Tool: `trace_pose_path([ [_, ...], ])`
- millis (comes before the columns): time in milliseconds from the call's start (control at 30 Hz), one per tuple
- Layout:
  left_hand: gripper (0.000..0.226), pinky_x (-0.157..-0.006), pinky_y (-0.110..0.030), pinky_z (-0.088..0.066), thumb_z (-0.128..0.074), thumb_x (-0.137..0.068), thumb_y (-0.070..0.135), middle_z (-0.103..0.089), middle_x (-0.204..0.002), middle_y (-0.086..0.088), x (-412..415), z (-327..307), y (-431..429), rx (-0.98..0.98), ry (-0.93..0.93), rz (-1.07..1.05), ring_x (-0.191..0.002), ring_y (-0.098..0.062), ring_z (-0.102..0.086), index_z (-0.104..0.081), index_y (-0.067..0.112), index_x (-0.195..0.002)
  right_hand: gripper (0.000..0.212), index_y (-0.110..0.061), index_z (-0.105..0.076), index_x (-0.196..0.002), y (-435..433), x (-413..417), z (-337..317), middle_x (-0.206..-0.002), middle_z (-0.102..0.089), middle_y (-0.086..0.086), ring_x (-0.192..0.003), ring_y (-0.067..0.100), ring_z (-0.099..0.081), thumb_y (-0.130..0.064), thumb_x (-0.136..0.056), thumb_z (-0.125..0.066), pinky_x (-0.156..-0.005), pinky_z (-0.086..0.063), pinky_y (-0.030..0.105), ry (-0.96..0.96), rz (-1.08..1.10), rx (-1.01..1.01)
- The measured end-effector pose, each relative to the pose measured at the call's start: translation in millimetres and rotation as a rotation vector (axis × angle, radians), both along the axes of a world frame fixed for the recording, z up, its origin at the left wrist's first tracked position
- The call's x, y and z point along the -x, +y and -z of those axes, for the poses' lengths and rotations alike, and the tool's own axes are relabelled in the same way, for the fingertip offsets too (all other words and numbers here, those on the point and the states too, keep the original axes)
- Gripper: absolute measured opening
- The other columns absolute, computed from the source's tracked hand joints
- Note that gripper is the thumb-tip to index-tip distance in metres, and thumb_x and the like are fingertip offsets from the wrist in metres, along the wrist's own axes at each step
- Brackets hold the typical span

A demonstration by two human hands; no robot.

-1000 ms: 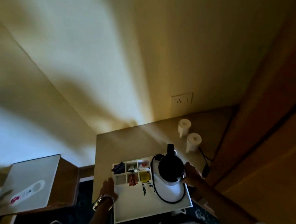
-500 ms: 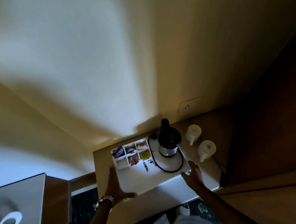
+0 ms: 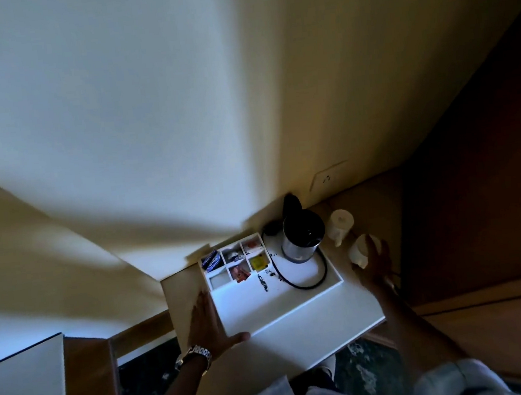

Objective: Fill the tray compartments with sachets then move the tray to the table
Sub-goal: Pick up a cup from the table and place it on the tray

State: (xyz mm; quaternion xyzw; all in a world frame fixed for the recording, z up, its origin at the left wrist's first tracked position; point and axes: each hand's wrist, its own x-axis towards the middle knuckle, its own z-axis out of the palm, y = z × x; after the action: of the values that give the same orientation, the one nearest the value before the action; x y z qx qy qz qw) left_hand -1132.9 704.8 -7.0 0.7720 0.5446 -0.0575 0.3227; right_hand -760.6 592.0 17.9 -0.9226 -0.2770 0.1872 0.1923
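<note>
On table, left hand lies flat against tray; right hand spread, empty.

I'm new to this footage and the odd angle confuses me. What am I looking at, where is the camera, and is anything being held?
There is no machine here: a person works with bare hands, and the single wide-angle camera sits on their head, looking forward and down. That is why the wall looms large and the arms enter from below. On the table lies a white tray with six small compartments; five hold sachets, and the near-left one looks empty. A kettle with its cord stands on the tray. Two white cups sit beside it on the table. The left hand, with a wristwatch, rests flat along the tray's left edge. The right hand is at the nearer cup; whether it grips it is unclear.
</note>
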Motion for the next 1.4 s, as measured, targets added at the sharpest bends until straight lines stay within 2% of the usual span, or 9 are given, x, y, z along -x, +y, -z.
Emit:
trace_pose_path([
  [133,0.161,-0.127,-0.041,0.002,-0.073,-0.045,0.083,0.021,-0.16,-0.017,11.7,6.9,-3.1,-0.027,0.038,0.113,-0.151,-0.031,0.012,0.02,0.0,-0.148,0.081,-0.011,-0.03,-0.151,2.2,-13.9,0.8,-0.148,-0.034,0.022,-0.132,0.042,-0.043,-0.006,-0.083,-0.074,-0.107,-0.044,0.051,0.044,0.013,-0.028],
  [400,0.157,-0.127,-0.046,-0.002,-0.062,-0.048,0.089,0.023,-0.159,-0.016,24.0,15.3,3.1,-0.052,0.089,0.195,-0.151,-0.03,0.015,0.02,0.0,-0.148,0.084,-0.009,-0.033,-0.146,-28.1,51.6,-3.0,-0.134,-0.043,0.027,-0.111,0.048,-0.055,-0.025,-0.077,-0.08,-0.084,-0.055,0.051,-0.109,0.062,0.002],
  [533,0.151,-0.127,-0.046,-0.002,-0.058,-0.054,0.089,0.019,-0.161,-0.017,24.1,20.1,-0.9,-0.083,0.09,0.188,-0.152,-0.03,0.01,0.018,0.0,-0.149,0.081,-0.014,-0.037,-0.14,-19.4,136.6,3.4,-0.129,-0.047,0.016,-0.092,0.038,-0.069,-0.033,-0.074,-0.081,-0.07,-0.063,0.044,-0.003,-0.165,-0.129],
  [667,0.142,-0.126,-0.048,-0.006,-0.064,-0.057,0.083,0.006,-0.161,-0.019,28.3,26.8,-4.0,-0.118,0.053,0.176,-0.152,-0.034,-0.001,0.003,-0.001,-0.15,0.08,-0.021,-0.035,-0.139,28.9,223.5,18.0,-0.131,-0.044,0.007,-0.102,0.03,-0.066,-0.044,-0.073,-0.073,-0.074,-0.062,0.039,0.069,-0.325,-0.071],
  [833,0.125,-0.118,-0.05,-0.027,-0.018,-0.068,0.093,-0.032,-0.153,-0.026,28.4,34.9,-9.1,-0.183,0.133,0.193,-0.14,-0.041,-0.037,-0.031,-0.006,-0.144,0.079,-0.024,-0.029,-0.134,55.8,270.8,38.7,-0.129,-0.038,0.006,-0.108,0.027,-0.061,-0.051,-0.073,-0.07,-0.078,-0.064,0.039,0.131,-0.37,0.017],
  [1000,0.144,-0.123,-0.052,-0.015,-0.06,-0.051,0.089,-0.01,-0.161,-0.021,35.7,41.9,-5.6,-0.133,0.14,0.199,-0.15,-0.037,-0.016,-0.008,-0.001,-0.151,0.071,-0.025,-0.049,-0.126,32.5,248.4,40.3,-0.114,-0.057,-0.005,-0.081,0.012,-0.07,-0.08,-0.081,-0.043,-0.058,-0.061,0.031,-0.017,-0.288,-0.151],
  [1167,0.146,-0.122,-0.056,-0.017,-0.058,-0.049,0.09,-0.008,-0.162,-0.022,39.0,52.2,1.3,-0.178,0.062,0.149,-0.15,-0.037,-0.014,-0.009,-0.001,-0.151,0.045,-0.007,-0.053,-0.132,42.3,112.0,13.6,-0.128,-0.058,0.021,-0.117,0.036,-0.053,-0.037,-0.098,-0.054,-0.096,-0.043,0.042,-0.192,0.234,-0.202],
  [1267,0.147,-0.122,-0.055,-0.019,-0.054,-0.046,0.093,-0.013,-0.161,-0.022,36.4,58.9,0.6,-0.173,0.062,0.152,-0.149,-0.038,-0.016,-0.012,-0.002,-0.151,0.068,-0.008,-0.034,-0.149,66.9,41.3,-9.9,-0.156,-0.03,0.02,-0.144,0.034,-0.029,-0.033,-0.093,-0.062,-0.117,-0.029,0.043,-0.128,0.102,-0.037],
  [1400,0.151,-0.123,-0.056,-0.015,-0.048,-0.042,0.098,-0.009,-0.163,-0.016,39.5,68.0,-10.9,-0.11,0.129,0.159,-0.151,-0.035,-0.008,-0.005,0.006,-0.153,0.079,-0.027,-0.018,-0.155,71.8,5.4,-13.7,-0.162,-0.014,0.014,-0.141,0.038,-0.035,-0.029,-0.092,-0.065,-0.109,-0.042,0.046,-0.04,-0.225,0.146],
])
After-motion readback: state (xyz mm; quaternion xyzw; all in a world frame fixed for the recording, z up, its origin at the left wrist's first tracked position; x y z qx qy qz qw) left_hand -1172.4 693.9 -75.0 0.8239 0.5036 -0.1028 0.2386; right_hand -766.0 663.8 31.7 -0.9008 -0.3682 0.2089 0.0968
